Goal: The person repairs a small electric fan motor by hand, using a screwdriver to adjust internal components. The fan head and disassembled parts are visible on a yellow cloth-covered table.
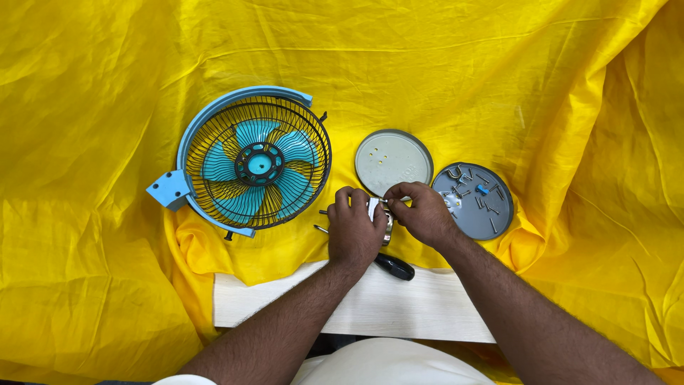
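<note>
Right of the blue fan (254, 165), both hands, left hand (354, 229) and right hand (422, 212), pinch a small metal part (377, 210) with narrow fingers; nearby loose screws in the grey lid (473, 200) could likely scatter if knocked.

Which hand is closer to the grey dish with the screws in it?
The right hand. It sits just left of the grey dish, almost at its rim. The left hand is farther left, on the other side of the right hand.
</note>
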